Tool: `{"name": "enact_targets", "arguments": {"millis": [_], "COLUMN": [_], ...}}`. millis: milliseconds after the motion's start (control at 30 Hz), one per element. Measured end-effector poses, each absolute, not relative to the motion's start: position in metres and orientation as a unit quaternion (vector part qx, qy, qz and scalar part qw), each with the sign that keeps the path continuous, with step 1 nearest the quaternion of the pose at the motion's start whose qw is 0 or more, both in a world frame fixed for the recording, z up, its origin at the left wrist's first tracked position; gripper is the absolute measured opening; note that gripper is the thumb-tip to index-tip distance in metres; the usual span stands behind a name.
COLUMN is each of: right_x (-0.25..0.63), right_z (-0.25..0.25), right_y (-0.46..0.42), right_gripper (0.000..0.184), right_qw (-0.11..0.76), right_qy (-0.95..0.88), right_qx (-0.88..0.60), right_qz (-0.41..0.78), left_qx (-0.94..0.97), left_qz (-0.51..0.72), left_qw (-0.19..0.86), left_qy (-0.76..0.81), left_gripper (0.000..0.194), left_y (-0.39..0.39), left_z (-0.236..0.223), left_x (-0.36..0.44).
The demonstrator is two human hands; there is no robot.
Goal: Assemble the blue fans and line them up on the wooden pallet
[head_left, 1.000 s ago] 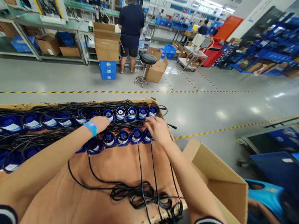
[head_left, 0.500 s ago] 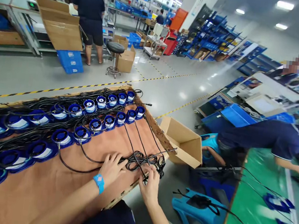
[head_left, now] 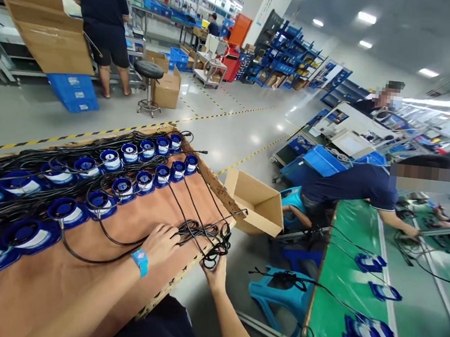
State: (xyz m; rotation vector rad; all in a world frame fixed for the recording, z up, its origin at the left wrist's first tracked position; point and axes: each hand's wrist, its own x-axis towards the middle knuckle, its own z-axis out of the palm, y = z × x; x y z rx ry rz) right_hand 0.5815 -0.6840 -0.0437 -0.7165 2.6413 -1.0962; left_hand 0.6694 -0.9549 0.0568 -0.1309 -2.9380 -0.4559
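Note:
Rows of blue round fan-like units (head_left: 121,189) with white labels and black cables sit on a brown sheet (head_left: 121,233). My left hand (head_left: 159,245), with a blue wristband (head_left: 140,262), lies on the sheet, its fingers curled over black cables. At the sheet's right corner, my right hand (head_left: 216,272) is closed from below around a coiled black cable bundle (head_left: 216,250); its fingertips are partly hidden behind the loops. Several cables run from the nearest units into the coils between my hands.
An open cardboard box (head_left: 256,201) stands past the right corner. To the right are a blue stool (head_left: 284,292) with a cable on it and a green-topped table (head_left: 344,256) holding more blue units. A co-worker (head_left: 344,183) leans over that table. Another person (head_left: 98,16) stands at the back left.
The view has swung right. My right hand has turned under the cable bundle and lifts it at the corner. My left hand's fingers have drawn closer together over the cables.

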Motion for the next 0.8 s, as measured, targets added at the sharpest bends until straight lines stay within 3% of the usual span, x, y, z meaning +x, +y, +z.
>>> {"name": "enact_targets", "arguments": {"millis": [133, 233, 367, 400, 467, 533, 600, 667, 700, 800], "right_x": [0.587, 0.611, 0.648, 0.651, 0.646, 0.626, 0.598, 0.571, 0.56, 0.534], "right_z": [-0.03, -0.003, 0.074, 0.098, 0.142, 0.173, 0.189, 0.194, 0.195, 0.206], "right_y": [-0.692, -0.687, -0.696, -0.699, -0.706, -0.713, -0.729, -0.759, -0.778, -0.841], "right_gripper": [0.041, 0.035, 0.034, 0.033, 0.033, 0.039, 0.064, 0.084, 0.079, 0.035], "right_qw": [0.066, 0.105, 0.173, 0.205, 0.242, 0.179, 0.082, 0.038, 0.04, 0.121], "right_qy": [0.906, 0.887, 0.818, 0.797, 0.781, 0.798, 0.793, 0.754, 0.73, 0.66], "right_qx": [-0.131, -0.135, -0.162, -0.188, -0.259, -0.35, -0.46, -0.563, -0.601, -0.673], "right_qz": [-0.396, -0.429, -0.524, -0.536, -0.514, -0.457, -0.39, -0.336, -0.322, -0.31], "left_qx": [-0.009, 0.011, -0.005, -0.002, 0.048, 0.129, 0.158, 0.122, 0.098, 0.08], "left_qz": [-0.193, -0.333, -0.584, -0.634, -0.733, -0.83, -0.892, -0.914, -0.917, -0.926], "left_qw": [0.082, 0.025, -0.033, -0.025, -0.014, -0.046, -0.123, -0.196, -0.217, -0.213], "left_qy": [-0.978, -0.942, -0.811, -0.773, -0.678, -0.541, -0.406, -0.335, -0.32, -0.301], "left_gripper": [0.02, 0.028, 0.082, 0.084, 0.066, 0.048, 0.045, 0.048, 0.05, 0.053], "left_y": [-0.946, -0.917, -0.866, -0.859, -0.857, -0.871, -0.897, -0.924, -0.935, -0.965], "left_z": [0.059, 0.067, 0.092, 0.101, 0.12, 0.139, 0.156, 0.172, 0.18, 0.209], "left_x": [0.682, 0.703, 0.729, 0.732, 0.736, 0.734, 0.731, 0.727, 0.726, 0.725]}}
